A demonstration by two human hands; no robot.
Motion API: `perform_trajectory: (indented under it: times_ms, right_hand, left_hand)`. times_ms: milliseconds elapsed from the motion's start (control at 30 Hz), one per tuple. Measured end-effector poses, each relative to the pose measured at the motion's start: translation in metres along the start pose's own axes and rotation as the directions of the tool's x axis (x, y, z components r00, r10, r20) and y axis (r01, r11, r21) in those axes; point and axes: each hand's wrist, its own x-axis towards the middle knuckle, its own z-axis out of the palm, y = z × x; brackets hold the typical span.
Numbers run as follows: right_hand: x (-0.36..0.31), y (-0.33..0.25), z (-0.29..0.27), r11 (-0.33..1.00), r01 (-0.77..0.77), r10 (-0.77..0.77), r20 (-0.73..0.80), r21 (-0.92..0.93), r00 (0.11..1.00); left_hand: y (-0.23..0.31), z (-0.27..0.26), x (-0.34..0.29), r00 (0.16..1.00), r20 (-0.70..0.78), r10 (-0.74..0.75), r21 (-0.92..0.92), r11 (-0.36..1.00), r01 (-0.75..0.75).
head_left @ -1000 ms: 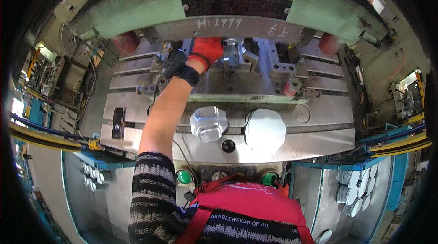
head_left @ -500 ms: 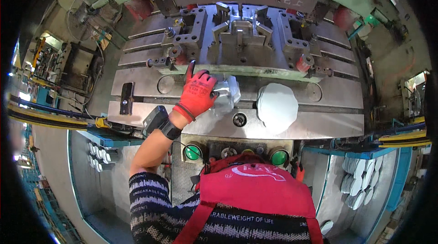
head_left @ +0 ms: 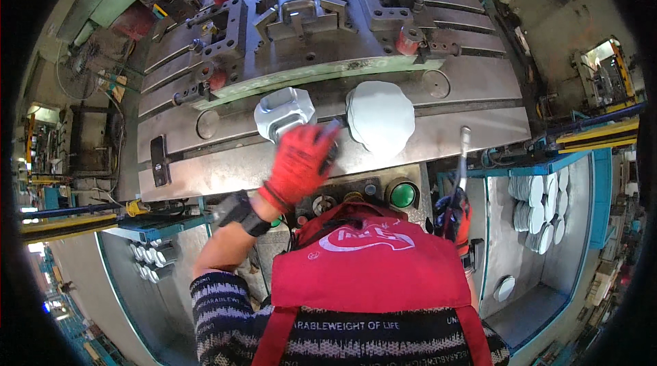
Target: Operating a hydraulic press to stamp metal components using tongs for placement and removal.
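Note:
My left hand, in a red glove with dark fingertips, is above the front of the steel press bed. Its fingers are partly smeared by motion but look apart, with nothing visible between them. Just beyond it sits a shiny formed metal part, its near edge partly covered by the hand. To the right lies a stack of flat, pale metal blanks. At the lower right, my right hand, gloved in red and dark, is closed around a slim rod with a metallic tip that points up.
Behind stands the die with side blocks. A phone lies on the bed's left. Green buttons are along the front. A left bin holds formed parts; a right bin holds flat blanks.
The view has shifted and turned rightward. My left hand has come back from the formed part toward me, leaving it on the bed. My right hand has come into view with the rod.

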Motion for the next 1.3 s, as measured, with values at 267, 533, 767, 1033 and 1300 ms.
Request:
perform_trajectory:
  times_ms: [267, 533, 767, 1033, 1300]
  right_hand:
    - [0.005, -0.013, 0.041, 0.980, -0.125, 0.186, 0.500, -0.155, 0.846]
    - [0.025, 0.016, 0.034, 0.929, -0.280, 0.367, 0.525, -0.242, 0.768]
    - [0.010, -0.040, 0.057, 0.962, -0.126, 0.247, 0.579, -0.241, 0.777]
    - [0.009, -0.120, 0.139, 0.984, -0.016, 0.143, 0.730, -0.178, 0.668]
    - [0.081, -0.109, 0.229, 0.972, 0.139, 0.071, 0.800, -0.190, 0.596]
  left_hand:
    - [0.051, 0.089, -0.002, 0.964, 0.261, -0.043, 0.003, 0.999, 0.044]
    - [0.049, 0.111, -0.001, 0.988, 0.157, -0.011, 0.045, 0.999, 0.004]
    - [0.046, 0.108, -0.003, 0.983, 0.180, -0.019, 0.039, 0.999, 0.012]
    - [0.033, 0.051, -0.012, 0.988, 0.152, -0.034, -0.299, 0.951, 0.079]
    - [0.011, -0.007, -0.046, 0.958, -0.094, -0.271, -0.490, 0.850, 0.192]
